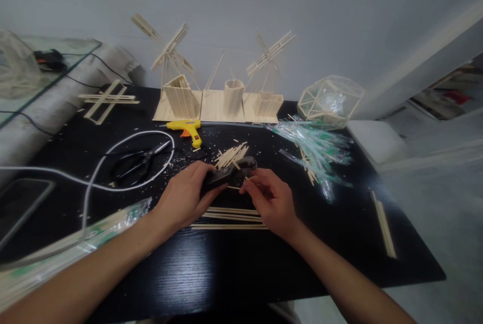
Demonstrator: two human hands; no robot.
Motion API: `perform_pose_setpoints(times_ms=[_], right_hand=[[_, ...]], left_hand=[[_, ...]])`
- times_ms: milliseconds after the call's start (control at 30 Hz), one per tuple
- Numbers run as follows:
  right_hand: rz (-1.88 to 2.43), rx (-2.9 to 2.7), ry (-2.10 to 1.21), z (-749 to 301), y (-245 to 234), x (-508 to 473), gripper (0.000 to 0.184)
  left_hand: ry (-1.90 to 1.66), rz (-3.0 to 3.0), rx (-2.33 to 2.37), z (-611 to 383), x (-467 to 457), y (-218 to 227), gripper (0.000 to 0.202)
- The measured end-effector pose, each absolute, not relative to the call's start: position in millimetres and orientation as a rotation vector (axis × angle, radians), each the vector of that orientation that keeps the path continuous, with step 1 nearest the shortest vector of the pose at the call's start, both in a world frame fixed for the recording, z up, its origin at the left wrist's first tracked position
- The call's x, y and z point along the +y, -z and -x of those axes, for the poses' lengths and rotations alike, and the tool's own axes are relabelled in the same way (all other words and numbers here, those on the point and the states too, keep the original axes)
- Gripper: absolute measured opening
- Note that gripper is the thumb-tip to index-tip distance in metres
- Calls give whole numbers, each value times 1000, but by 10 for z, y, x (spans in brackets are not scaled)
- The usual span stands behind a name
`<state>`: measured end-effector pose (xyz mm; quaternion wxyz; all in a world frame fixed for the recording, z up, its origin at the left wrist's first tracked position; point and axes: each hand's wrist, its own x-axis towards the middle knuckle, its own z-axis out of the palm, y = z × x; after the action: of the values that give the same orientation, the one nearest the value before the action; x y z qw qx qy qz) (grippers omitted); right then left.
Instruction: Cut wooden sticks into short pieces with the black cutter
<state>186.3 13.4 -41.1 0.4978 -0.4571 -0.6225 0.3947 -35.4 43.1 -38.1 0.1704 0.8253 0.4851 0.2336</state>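
Observation:
My left hand [188,188] is wrapped round a black hand tool [221,177] with a thick handle and a curved head at its right end. The fingers of my right hand [272,198] are pinched on a thin wooden stick [234,188] close to the tool's head. Just behind the tool lies a pile of short cut sticks [233,154]. In front of both hands, several long wooden sticks [228,226] lie side by side on the black table [241,268]. The tool's jaws are too dark to make out.
At the back stand stick-built windmill models [183,102]. A yellow glue gun [186,127], pliers [145,158] and a white cable [130,189] lie left. Plastic wrappers [319,150] and a geometric stick frame [328,102] are right. Packaged sticks [90,238] lie front left.

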Motion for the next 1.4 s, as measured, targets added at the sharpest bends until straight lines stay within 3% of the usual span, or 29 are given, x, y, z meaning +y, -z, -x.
perform_pose_setpoints(times_ms=[367, 667, 1000, 1400], right_hand=[[1136, -1488, -1024, -1865, 459, 123, 20], [1079, -1316, -1280, -1850, 365, 152, 20], [1058, -1120, -1510, -1962, 361, 287, 35], [1086, -1138, -1650, -1978, 379, 321, 18]], left_hand=[[-521, -2366, 1460, 370, 430, 330, 43], [-467, -2286, 1501, 387, 429, 292, 49], [-310, -2236, 1522, 387, 479, 268, 52], [-236, -2305, 1605, 419, 495, 251, 60]])
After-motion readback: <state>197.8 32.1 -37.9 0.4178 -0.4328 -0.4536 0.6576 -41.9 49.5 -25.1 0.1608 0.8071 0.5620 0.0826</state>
